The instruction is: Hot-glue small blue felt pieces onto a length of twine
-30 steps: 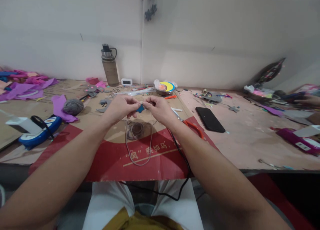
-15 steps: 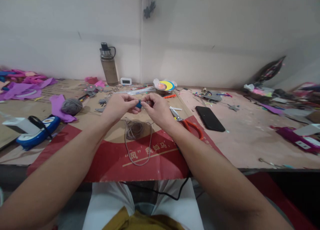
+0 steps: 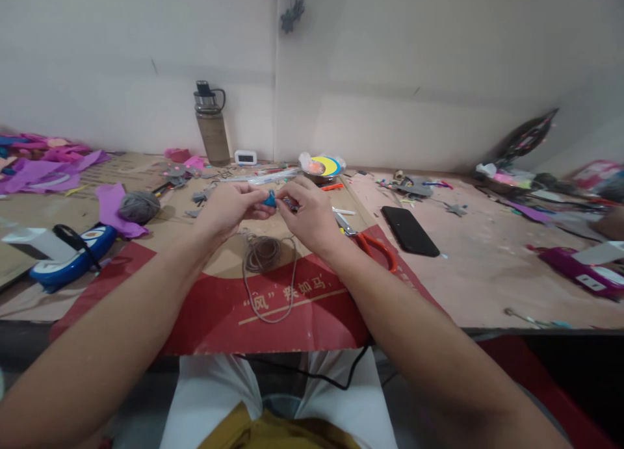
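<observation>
Between the fingertips of my left hand (image 3: pixel 233 205) is a small blue piece (image 3: pixel 270 199), possibly felt, pinched by thumb and forefinger. My right hand (image 3: pixel 308 214) is closed in a pinch right beside it, fingertips touching or nearly touching its right edge. What those fingers hold is too small to make out. Below both hands lies a loose coil of thin grey cord (image 3: pixel 262 254), with one loop hanging toward me over the red printed cardboard (image 3: pixel 205 319). Orange-handled scissors (image 3: pixel 375 251) lie partly behind my right wrist.
A black phone (image 3: pixel 409 230) lies to the right. On the left are a grey yarn ball (image 3: pixel 139 206) and a blue power strip (image 3: pixel 73 260). Behind stand a water bottle (image 3: pixel 212 127), a small digital clock (image 3: pixel 245 157) and a bowl (image 3: pixel 322 169). Purple scraps (image 3: pixel 43 173) pile up far left.
My right fingers have turned over and shifted slightly at the blue piece, which now shows more of its surface. My left hand stays nearly in place, and the cord lies as before.
</observation>
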The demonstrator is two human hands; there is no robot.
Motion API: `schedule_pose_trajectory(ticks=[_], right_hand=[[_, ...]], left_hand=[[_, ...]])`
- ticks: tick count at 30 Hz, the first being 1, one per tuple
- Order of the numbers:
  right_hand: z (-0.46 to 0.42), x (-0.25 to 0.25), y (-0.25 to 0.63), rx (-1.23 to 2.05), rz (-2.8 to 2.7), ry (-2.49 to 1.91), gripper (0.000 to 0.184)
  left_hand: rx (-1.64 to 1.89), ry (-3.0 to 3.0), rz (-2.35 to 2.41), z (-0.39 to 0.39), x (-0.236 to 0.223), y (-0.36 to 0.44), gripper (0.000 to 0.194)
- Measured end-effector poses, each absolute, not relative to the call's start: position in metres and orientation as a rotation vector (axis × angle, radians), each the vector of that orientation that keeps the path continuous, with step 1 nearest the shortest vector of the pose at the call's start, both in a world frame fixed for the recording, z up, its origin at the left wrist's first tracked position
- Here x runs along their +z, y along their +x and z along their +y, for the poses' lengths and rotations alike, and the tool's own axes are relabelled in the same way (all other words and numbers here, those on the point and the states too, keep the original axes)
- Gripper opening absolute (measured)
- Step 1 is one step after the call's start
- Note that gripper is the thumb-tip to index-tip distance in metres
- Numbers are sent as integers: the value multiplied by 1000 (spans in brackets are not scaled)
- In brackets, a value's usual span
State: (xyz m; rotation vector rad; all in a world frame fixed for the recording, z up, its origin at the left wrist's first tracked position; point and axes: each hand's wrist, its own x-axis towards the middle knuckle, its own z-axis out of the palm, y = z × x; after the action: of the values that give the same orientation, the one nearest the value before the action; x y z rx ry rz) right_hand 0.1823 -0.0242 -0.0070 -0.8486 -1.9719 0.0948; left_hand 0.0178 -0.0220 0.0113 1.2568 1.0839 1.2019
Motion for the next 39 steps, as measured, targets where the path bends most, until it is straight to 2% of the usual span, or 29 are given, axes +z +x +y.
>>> schedule_pose_trajectory(ticks=[12,18,25,33,39], right_hand=[[-26,-4,178,213,-1796,-945,11],[-24,-4,175,477,-1621,-1079,11],[-12,-10,179,771,-1557,-1044,15],[-10,-10,180,659,-1603,-1107,13],[-17,-9,172,717,-1554,-1084,11]], left_hand=[[1209,1229,1053,-23,10,21,9],[1197,1308,1068,-23,9,23,8],[1138,1291,943,-22,9,18,10],[1118,1241,1017,-23,11,21,11],[1236,1120,1066,-22,5,31,16]])
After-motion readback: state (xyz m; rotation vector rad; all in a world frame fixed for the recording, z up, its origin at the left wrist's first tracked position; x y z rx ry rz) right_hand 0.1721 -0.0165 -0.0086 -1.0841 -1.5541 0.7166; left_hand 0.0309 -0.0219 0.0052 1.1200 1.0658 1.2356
